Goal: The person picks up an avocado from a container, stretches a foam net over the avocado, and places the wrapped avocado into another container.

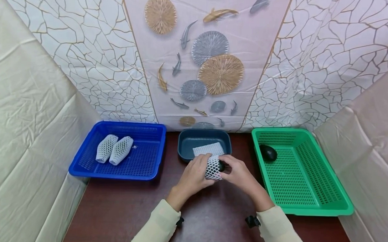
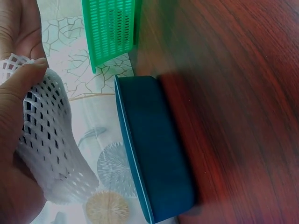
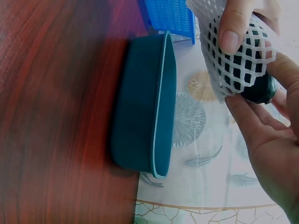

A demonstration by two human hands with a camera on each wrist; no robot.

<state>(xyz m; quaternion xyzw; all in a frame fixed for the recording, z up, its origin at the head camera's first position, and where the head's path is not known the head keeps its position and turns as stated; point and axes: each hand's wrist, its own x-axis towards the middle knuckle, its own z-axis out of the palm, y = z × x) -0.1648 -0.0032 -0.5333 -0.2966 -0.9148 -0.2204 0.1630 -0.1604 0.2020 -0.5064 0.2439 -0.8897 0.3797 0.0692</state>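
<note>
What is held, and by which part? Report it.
A dark item partly inside a white foam net: left grip on the net's side, right grip at its open rim, where the item protrudes.

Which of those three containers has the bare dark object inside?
The green basket, on the right: the dark object lies there uncovered. The blue basket holds two net-covered items; the small teal tub, white netting.

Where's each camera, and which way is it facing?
Head: worn on the head, facing forward and down at the table; left hand, right hand and sleeves show.
Left wrist: worn there, facing the white net, green basket beyond; both hands partly show.
Right wrist: worn there, facing the net and dark item, blue basket beyond; both hands partly show.
Both wrist views share the teal tub.
</note>
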